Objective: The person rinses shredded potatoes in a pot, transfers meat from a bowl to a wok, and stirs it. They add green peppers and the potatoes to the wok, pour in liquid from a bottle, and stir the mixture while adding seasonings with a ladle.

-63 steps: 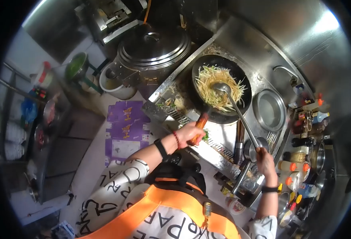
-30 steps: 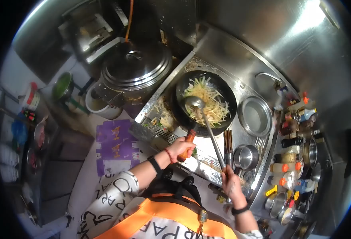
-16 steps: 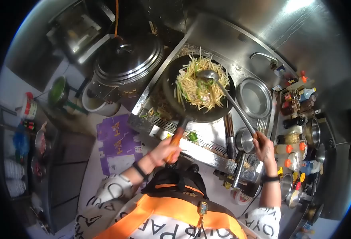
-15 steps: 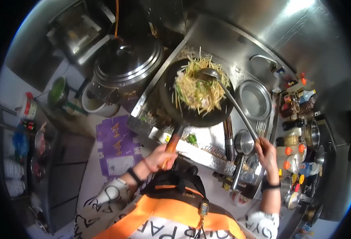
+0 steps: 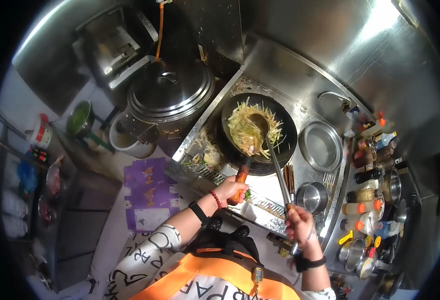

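My left hand [image 5: 230, 191] is wrapped round the wooden handle [image 5: 242, 175] of a dark wok [image 5: 285, 150] on the stove. Inside the wok lies a heap of pale and green shredded food [image 5: 243, 131]. My right hand [image 5: 300, 224] grips the end of a long metal ladle [image 5: 277, 167], whose bowl rests in the food near the wok's middle. Right of the wok, a round metal basin [image 5: 321, 146] holds liquid, and a small metal pot [image 5: 312, 197] stands below it.
A large lidded pot [image 5: 171, 92] is at the left of the stove. Bottles [image 5: 354, 208] and metal bowls [image 5: 353, 252] line the right side. A faucet [image 5: 334, 94] stands behind the basin. Flattened purple cardboard [image 5: 151, 187] lies at the lower left.
The wok has tilted and shifted right, and the food has gathered closer together. My left hand has moved right with the handle. My right hand has moved left and down, drawing the ladle more upright.
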{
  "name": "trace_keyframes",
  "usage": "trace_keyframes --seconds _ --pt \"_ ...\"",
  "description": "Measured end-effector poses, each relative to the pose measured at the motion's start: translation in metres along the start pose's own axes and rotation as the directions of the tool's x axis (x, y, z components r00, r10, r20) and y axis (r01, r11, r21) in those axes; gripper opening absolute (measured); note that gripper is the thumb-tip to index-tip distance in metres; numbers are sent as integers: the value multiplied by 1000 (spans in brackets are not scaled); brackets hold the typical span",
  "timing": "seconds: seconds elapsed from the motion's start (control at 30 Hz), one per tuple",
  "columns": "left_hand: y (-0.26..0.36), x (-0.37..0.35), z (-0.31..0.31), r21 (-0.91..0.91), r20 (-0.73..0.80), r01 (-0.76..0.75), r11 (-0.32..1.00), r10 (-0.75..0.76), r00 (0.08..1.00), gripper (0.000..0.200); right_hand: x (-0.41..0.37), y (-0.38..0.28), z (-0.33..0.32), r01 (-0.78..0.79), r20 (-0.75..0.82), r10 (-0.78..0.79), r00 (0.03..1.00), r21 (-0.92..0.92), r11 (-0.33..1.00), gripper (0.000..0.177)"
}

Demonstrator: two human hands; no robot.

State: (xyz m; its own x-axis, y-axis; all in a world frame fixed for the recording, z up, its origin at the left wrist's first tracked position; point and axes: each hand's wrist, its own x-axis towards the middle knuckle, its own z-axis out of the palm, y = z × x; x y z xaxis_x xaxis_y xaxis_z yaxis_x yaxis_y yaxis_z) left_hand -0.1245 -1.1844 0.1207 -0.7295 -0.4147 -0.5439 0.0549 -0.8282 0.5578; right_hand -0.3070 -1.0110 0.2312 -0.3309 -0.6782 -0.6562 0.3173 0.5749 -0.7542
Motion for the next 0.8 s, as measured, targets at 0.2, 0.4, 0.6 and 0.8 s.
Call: trace_keyframes --seconds 0.2,0.4,0.6,0.8 --pt "-4 -3 -2 8 -10 -16 1000 16 1000 16 78 41 37 522 149 -627 765 -713 467 15" --pt "7 -79 -12 16 46 15 1000 -16 999 16 -63 57 -74 376 247 -552 796 -917 133 41" --pt "-3 -34 -6 25 66 -17 1000 15 998 11 26 -6 -76 320 183 -536 824 -932 173 23" --pt "-29 -83 -22 -17 100 36 999 -35 994 9 -1 -9 -111 449 27 -567 823 -642 622 33"
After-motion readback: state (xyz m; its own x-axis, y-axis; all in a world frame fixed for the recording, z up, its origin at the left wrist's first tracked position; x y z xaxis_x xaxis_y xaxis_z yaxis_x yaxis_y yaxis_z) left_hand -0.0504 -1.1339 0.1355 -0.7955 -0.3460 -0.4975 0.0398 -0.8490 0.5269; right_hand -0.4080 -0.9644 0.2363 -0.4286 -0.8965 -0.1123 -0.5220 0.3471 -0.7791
